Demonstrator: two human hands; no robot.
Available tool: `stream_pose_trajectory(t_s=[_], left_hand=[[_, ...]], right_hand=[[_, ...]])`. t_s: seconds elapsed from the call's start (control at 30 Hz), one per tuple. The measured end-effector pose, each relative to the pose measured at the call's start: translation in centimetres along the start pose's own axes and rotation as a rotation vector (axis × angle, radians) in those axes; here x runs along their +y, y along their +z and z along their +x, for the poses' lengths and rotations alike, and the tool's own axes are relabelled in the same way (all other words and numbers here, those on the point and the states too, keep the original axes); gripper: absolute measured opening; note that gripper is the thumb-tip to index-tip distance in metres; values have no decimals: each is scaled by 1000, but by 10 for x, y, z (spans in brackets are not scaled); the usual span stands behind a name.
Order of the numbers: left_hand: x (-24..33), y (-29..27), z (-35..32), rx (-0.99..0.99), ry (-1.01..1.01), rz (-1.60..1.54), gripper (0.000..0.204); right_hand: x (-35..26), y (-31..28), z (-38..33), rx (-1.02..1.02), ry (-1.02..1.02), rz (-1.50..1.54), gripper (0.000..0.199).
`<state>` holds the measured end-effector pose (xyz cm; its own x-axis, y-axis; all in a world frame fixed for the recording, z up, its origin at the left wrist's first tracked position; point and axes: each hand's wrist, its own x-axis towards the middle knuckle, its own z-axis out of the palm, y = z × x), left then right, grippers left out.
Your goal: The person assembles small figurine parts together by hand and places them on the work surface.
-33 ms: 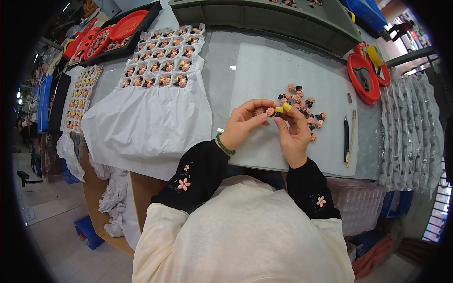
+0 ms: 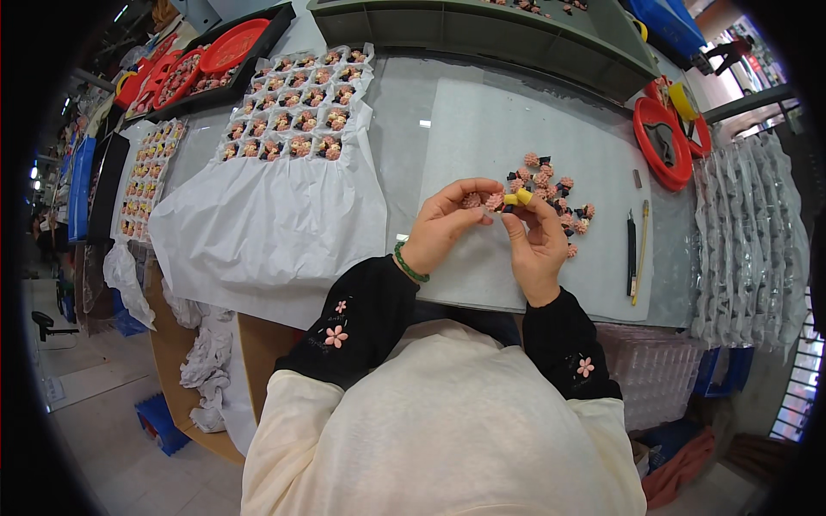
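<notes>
Above the white sheet (image 2: 465,112), my left hand (image 2: 437,230) pinches a small pink knobbly figurine piece (image 2: 494,201) with a dark part. Another pink piece (image 2: 471,200) shows by its fingers; whether it is held too I cannot tell. My right hand (image 2: 539,256) meets the left one at the same piece, thumb and fingers closed on its dark side. Yellow covers (image 2: 523,197) sit on two of its fingertips. Just beyond the right hand lies a loose heap of pink and dark figurine pieces (image 2: 542,179). Fingers partly hide the held piece.
On the left, a paper-lined tray (image 2: 288,101) carries rows of figurines. A black pen-like tool (image 2: 631,249) and a thin yellow brush (image 2: 643,249) lie at right, near red dishes (image 2: 662,163). A grey-green bin (image 2: 482,39) stands at the back; clear blister trays (image 2: 748,241) are far right.
The pink piece between my fingertips has turned slightly, and my left thumb has shifted a little. Otherwise both hands and the surroundings stay in place.
</notes>
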<state>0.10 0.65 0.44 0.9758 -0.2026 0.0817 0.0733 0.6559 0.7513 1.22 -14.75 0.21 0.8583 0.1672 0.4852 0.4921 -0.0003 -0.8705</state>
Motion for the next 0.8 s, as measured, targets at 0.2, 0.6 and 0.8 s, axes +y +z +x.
stream_pose_trajectory(t_s=[0.2, 0.6, 0.8], left_hand=[[-6, 1, 1, 82, 87, 107, 32], [-7, 5, -6, 9, 202, 619, 46], [29, 20, -24, 172, 270, 705, 38]], right_hand=[[0, -2, 3, 37, 83, 74, 18], [6, -1, 2, 2, 203, 39, 10], [-4, 1, -1, -13, 259, 44, 22]])
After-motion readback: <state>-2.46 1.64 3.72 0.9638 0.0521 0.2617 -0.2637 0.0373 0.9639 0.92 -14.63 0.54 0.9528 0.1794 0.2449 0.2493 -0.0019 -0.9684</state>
